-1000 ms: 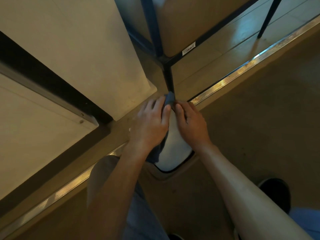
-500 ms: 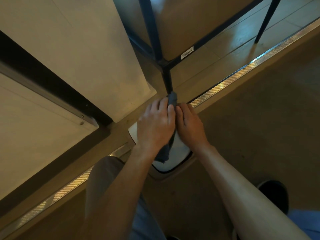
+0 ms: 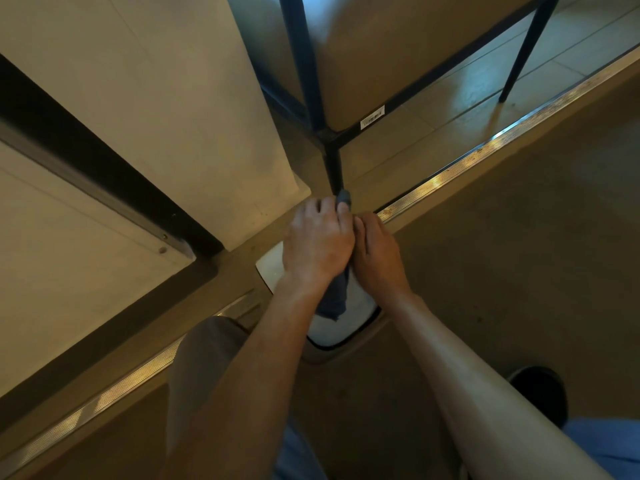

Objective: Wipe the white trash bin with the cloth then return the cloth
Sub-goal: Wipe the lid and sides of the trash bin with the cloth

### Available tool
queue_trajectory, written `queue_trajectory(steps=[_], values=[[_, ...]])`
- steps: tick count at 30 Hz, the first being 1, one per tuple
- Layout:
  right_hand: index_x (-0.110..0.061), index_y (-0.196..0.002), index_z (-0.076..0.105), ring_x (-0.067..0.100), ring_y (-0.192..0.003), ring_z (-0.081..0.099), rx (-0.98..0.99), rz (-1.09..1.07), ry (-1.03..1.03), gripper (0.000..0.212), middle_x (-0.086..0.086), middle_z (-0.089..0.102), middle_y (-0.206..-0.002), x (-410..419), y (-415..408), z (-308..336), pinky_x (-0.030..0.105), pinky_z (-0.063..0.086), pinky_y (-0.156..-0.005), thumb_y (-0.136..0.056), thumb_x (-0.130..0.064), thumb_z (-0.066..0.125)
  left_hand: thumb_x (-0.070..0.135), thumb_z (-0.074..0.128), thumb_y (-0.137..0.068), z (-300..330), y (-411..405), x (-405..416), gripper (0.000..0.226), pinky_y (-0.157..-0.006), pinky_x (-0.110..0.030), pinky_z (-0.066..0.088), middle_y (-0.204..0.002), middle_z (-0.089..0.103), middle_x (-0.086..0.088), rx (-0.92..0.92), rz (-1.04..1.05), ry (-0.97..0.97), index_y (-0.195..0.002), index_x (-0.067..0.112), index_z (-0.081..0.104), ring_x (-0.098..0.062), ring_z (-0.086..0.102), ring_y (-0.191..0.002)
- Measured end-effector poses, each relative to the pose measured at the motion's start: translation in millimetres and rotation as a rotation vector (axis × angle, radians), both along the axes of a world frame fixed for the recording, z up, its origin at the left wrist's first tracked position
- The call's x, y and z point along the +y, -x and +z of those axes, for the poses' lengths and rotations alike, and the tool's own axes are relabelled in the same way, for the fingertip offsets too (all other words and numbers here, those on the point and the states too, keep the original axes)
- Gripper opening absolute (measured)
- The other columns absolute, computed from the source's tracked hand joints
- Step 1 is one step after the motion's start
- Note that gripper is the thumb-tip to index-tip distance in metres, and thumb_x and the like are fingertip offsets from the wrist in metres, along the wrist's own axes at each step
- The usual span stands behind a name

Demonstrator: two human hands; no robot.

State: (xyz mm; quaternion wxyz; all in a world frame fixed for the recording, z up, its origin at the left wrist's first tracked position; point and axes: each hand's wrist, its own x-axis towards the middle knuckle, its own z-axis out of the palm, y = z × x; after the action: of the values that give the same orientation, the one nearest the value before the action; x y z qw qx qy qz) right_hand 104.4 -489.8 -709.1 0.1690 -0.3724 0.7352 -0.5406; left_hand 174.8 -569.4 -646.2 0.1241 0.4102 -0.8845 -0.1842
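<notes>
The white trash bin (image 3: 341, 323) stands on the floor below me, its lid mostly covered by my hands. My left hand (image 3: 317, 247) lies over the lid and holds the dark blue cloth (image 3: 334, 299). One end of the cloth pokes out past my fingertips and the other hangs down beside my wrist. My right hand (image 3: 377, 254) rests on the lid close beside the left, its fingers against the cloth. I cannot tell whether the right hand grips the cloth.
A dark metal frame leg (image 3: 334, 168) of a wooden shelf unit (image 3: 381, 57) stands just beyond the bin. A pale cabinet (image 3: 173, 116) is at the left. A metal floor strip (image 3: 485, 154) runs diagonally. My black shoe (image 3: 540, 393) is at the lower right.
Both hands with the cloth have shifted slightly right and toward me over the lid, uncovering the bin's left edge. The hands have drawn closer together.
</notes>
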Motion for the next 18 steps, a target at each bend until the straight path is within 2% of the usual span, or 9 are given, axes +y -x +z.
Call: queue_trajectory(steps=[2,4,5,8,10,12,14,15,18], values=[[-0.012,-0.102,0.061,0.012,-0.082,0.058,-0.050,-0.058,0.028,0.033,0.000,0.060,-0.091,0.4,0.4,-1.6,0.034,0.048,-0.071,-0.110,-0.031,0.035,0.040,0.030,-0.111,7.7,-3.6,-5.0,0.044,-0.099,-0.030,0.040,-0.132,0.061,-0.003,0.104,-0.020,-0.197,-0.133,0.019,0.061,-0.018,0.056,-0.122],[-0.014,-0.108,0.063,0.018,-0.091,0.062,-0.152,-0.142,0.052,0.034,0.003,0.064,-0.099,0.5,2.5,1.2,0.042,0.052,-0.080,-0.107,-0.034,0.036,0.038,0.034,-0.112,18.2,-16.7,-11.7,0.042,-0.104,-0.018,0.039,-0.142,0.056,0.005,0.280,-0.007,-0.407,-0.144,0.022,0.055,-0.005,0.049,-0.130],[-0.016,-0.113,0.063,0.017,-0.096,0.062,-0.196,-0.185,0.067,0.033,0.003,0.064,-0.105,1.1,3.6,5.4,0.042,0.053,-0.084,-0.106,-0.035,0.037,0.035,0.036,-0.112,20.7,-26.9,-14.8,0.040,-0.102,-0.012,0.038,-0.145,0.053,0.009,0.339,0.032,-0.417,-0.147,0.024,0.053,0.000,0.046,-0.130],[-0.019,-0.126,0.059,0.006,-0.108,0.056,-0.167,-0.227,0.057,0.028,-0.002,0.056,-0.122,1.9,4.8,27.7,0.033,0.050,-0.093,-0.107,-0.033,0.045,0.027,0.039,-0.110,15.7,-60.6,-18.0,0.040,-0.106,-0.021,0.039,-0.150,0.052,0.008,0.366,0.211,-0.345,-0.149,0.026,0.049,-0.001,0.046,-0.133],[-0.023,-0.130,0.057,0.010,-0.116,0.051,-0.039,-0.156,-0.013,0.031,-0.004,0.049,-0.127,-3.1,-2.0,46.3,0.036,0.049,-0.099,-0.106,-0.039,0.047,0.027,0.038,-0.110,3.1,-75.4,-13.0,0.040,-0.108,-0.033,0.046,-0.146,0.057,0.006,0.331,0.277,-0.325,-0.149,0.026,0.049,-0.010,0.054,-0.130],[-0.026,-0.135,0.053,0.015,-0.126,0.046,0.107,-0.037,-0.124,0.039,-0.003,0.046,-0.133,-11.8,-16.1,60.2,0.042,0.046,-0.105,-0.105,-0.048,0.042,0.030,0.036,-0.111,-10.7,-80.5,-4.5,0.039,-0.094,-0.041,0.055,-0.135,0.064,0.003,0.328,0.284,-0.281,-0.147,0.026,0.049,-0.016,0.066,-0.111],[-0.026,-0.143,0.048,0.020,-0.139,0.037,0.244,0.055,-0.277,0.049,-0.001,0.041,-0.144,-21.7,-31.3,61.8,0.048,0.035,-0.116,-0.104,-0.054,0.037,0.034,0.033,-0.112,-19.4,-79.4,2.5,0.038,-0.070,-0.033,0.051,-0.114,0.071,-0.004,0.352,0.282,-0.209,-0.144,0.024,0.051,-0.014,0.065,-0.084],[-0.025,-0.146,0.046,0.022,-0.144,0.031,0.292,0.066,-0.343,0.052,0.000,0.039,-0.149,-24.6,-37.4,58.3,0.050,0.028,-0.120,-0.104,-0.054,0.035,0.035,0.032,-0.112,-21.1,-78.4,3.9,0.038,-0.066,-0.030,0.047,-0.106,0.071,-0.006,0.362,0.286,-0.180,-0.143,0.023,0.052,-0.012,0.063,-0.078],[-0.022,-0.148,0.045,0.024,-0.147,0.028,0.377,0.023,-0.383,0.053,0.003,0.038,-0.152,-26.0,-44.5,44.2,0.053,0.024,-0.122,-0.104,-0.050,0.037,0.041,0.027,-0.112,-18.4,-76.5,5.7,0.039,-0.074,-0.031,0.052,-0.103,0.069,-0.001,0.385,0.313,-0.150,-0.132,0.024,0.057,-0.006,0.063,-0.084]])
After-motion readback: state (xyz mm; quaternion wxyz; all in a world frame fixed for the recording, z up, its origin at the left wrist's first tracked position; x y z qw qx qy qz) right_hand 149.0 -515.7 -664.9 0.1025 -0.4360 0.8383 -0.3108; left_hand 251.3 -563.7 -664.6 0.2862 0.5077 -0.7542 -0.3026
